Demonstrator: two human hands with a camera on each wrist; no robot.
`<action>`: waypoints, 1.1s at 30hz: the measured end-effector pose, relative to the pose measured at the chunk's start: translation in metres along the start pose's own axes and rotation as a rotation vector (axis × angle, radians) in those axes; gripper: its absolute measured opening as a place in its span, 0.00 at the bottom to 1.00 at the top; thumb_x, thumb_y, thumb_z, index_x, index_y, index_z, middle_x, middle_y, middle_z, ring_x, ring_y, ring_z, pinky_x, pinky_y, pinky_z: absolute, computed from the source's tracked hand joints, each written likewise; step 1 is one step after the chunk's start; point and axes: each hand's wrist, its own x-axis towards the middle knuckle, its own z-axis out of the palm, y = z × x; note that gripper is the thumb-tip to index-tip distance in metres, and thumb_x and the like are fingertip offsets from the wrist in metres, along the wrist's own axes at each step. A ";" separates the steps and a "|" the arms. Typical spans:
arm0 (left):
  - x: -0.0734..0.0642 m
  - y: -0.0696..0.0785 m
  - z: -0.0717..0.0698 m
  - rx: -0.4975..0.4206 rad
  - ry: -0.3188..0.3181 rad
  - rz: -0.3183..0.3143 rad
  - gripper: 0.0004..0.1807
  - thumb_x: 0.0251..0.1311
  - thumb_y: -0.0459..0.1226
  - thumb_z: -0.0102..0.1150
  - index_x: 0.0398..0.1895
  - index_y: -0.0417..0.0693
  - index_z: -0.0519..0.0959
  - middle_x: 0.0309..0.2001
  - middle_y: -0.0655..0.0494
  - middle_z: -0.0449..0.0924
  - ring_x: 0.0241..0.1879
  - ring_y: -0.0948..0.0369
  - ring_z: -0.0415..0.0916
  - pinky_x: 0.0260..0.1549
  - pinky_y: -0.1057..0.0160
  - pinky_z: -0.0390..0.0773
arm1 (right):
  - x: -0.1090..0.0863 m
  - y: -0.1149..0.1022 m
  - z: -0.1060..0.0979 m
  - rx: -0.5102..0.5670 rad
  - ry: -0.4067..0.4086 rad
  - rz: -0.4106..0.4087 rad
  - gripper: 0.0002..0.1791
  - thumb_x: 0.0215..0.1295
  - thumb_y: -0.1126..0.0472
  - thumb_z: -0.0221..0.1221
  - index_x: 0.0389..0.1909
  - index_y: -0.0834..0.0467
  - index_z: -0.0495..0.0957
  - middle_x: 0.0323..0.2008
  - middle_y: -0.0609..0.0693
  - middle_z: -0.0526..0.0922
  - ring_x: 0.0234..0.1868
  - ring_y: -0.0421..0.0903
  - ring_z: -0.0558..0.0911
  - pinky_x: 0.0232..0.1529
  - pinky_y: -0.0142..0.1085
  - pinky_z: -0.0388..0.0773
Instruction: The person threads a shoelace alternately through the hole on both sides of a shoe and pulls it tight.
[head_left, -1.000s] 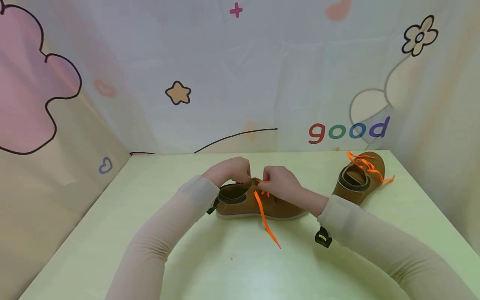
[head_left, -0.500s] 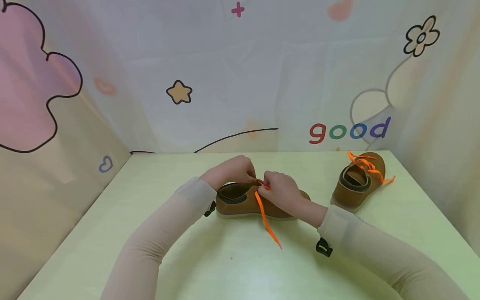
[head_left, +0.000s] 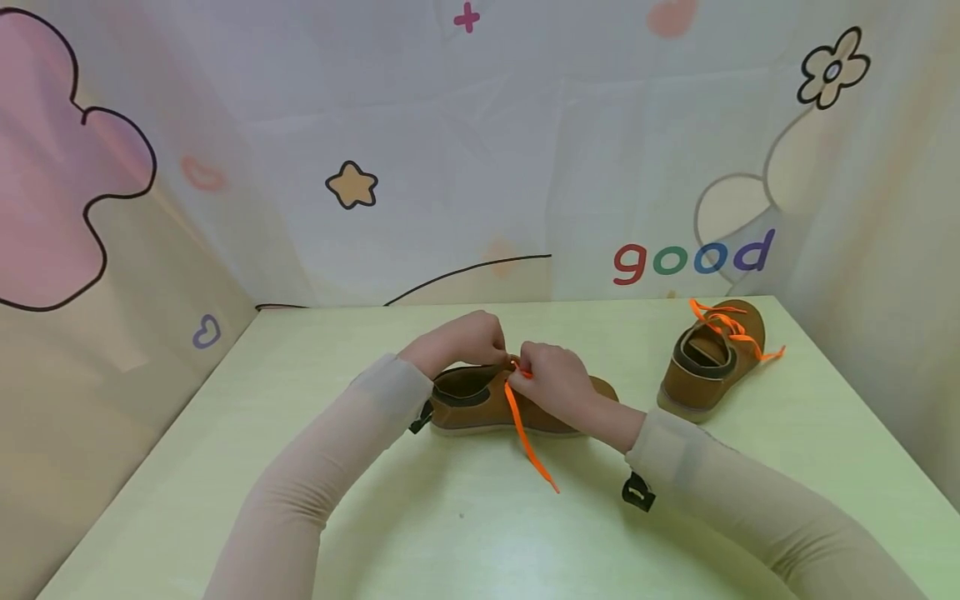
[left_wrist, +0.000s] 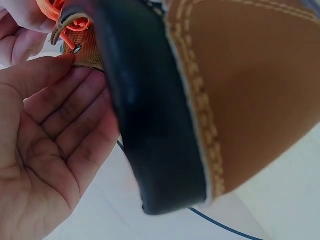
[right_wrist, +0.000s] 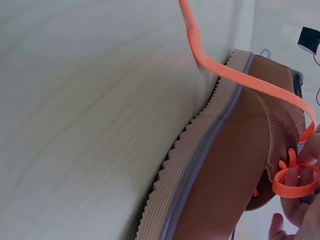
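A brown shoe (head_left: 467,418) with an orange lace (head_left: 529,437) and a dark padded collar (left_wrist: 150,110) stands on the table, toe to the right. My left hand (head_left: 461,340) reaches over its opening from the far side. Thumb and fingers pinch the eyelet flap (left_wrist: 84,44) on that side, as the left wrist view shows. With my right hand (head_left: 557,382) I pinch the lace just above the eyelets. The right wrist view shows a small lace loop (right_wrist: 294,190) around a finger. One loose lace end hangs over the near side onto the table.
A second brown shoe (head_left: 692,390) with orange laces (head_left: 727,321) stands at the back right, toe pointing away. A printed curtain (head_left: 450,167) borders the pale table (head_left: 420,525) at the back and sides.
My right hand has lowered slightly over the shoe, baring its toe and the second shoe's heel. The left hand stays at the flap, almost unmoved.
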 end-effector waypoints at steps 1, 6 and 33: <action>0.000 0.000 0.000 -0.003 0.003 -0.001 0.20 0.68 0.37 0.60 0.15 0.42 0.77 0.13 0.64 0.56 0.16 0.67 0.52 0.20 0.70 0.53 | 0.000 0.000 0.000 0.007 -0.005 0.004 0.10 0.61 0.66 0.62 0.22 0.60 0.73 0.19 0.49 0.73 0.20 0.42 0.65 0.23 0.29 0.56; 0.000 -0.003 0.001 -0.013 0.006 0.000 0.21 0.67 0.37 0.59 0.13 0.46 0.75 0.13 0.64 0.56 0.16 0.67 0.52 0.20 0.70 0.52 | 0.001 -0.001 0.000 0.040 -0.026 0.029 0.09 0.62 0.66 0.62 0.24 0.60 0.75 0.20 0.50 0.75 0.21 0.42 0.65 0.23 0.29 0.57; -0.009 0.001 0.006 0.092 0.100 0.041 0.10 0.70 0.38 0.62 0.38 0.44 0.91 0.33 0.56 0.89 0.29 0.66 0.72 0.37 0.69 0.77 | 0.054 0.019 -0.036 0.651 -0.272 0.507 0.21 0.76 0.54 0.56 0.59 0.64 0.82 0.55 0.58 0.87 0.61 0.55 0.82 0.68 0.51 0.75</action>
